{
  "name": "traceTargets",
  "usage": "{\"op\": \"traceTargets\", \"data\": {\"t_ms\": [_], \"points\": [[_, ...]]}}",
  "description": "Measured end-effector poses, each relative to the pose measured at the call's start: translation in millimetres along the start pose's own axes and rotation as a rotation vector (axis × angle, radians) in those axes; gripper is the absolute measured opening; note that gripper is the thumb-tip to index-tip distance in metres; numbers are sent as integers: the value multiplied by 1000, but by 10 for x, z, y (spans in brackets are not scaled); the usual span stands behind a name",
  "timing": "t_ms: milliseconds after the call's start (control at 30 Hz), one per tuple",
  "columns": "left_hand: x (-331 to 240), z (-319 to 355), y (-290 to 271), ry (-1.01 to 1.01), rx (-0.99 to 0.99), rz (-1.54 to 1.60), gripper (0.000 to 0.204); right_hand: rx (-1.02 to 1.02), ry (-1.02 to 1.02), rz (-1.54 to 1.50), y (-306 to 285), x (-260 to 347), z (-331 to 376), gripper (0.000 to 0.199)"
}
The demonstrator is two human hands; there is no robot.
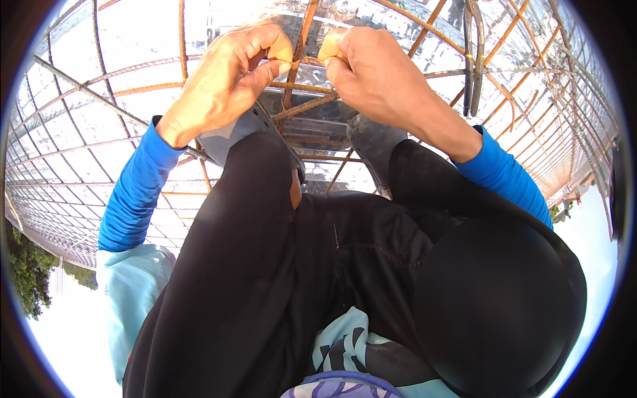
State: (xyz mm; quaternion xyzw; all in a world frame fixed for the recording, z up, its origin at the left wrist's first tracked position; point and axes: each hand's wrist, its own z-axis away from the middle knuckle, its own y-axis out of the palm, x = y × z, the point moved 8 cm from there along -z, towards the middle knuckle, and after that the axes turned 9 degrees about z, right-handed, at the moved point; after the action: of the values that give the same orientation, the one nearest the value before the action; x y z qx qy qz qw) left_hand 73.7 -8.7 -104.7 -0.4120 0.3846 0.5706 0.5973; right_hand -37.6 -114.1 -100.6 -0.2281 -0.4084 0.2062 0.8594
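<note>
My left hand (232,76) is closed in a pinch, thumb against bent forefinger, just left of a rusty reinforcing bar (304,33). On the other side of that bar, my right hand (371,73) is curled with thumb and forefinger together. Whatever either pinch holds, if anything, is too small or hidden to make out. Below and between the hands, several rusty bars cross and meet. A dark tool with two long, slim handles (474,60) rests on the mesh to the right of my right hand.
Rebar mesh (73,142) spreads out on both sides over a bright, shiny sheet (149,40). My dark shoes (375,142) stand on it, with my bent knees close below the hands. Trees (30,268) show at the far left edge.
</note>
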Motion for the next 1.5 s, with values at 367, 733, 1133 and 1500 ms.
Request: {"op": "traceTargets", "data": {"t_ms": [367, 733, 1133, 1500], "points": [[-154, 32, 124, 10, 33, -544, 19, 19, -45, 10, -9, -3, -52, 15], [-224, 138, 273, 241, -8, -901, 13, 56, -39, 83, -31, 28, -55, 12], [171, 199, -94, -82, -217, -42, 4, 11, -122, 106, -57, -58, -106, 14], [-141, 222, 29, -15, -176, -301, 6, 16, -142, 70, -67, -92, -120, 11]]}}
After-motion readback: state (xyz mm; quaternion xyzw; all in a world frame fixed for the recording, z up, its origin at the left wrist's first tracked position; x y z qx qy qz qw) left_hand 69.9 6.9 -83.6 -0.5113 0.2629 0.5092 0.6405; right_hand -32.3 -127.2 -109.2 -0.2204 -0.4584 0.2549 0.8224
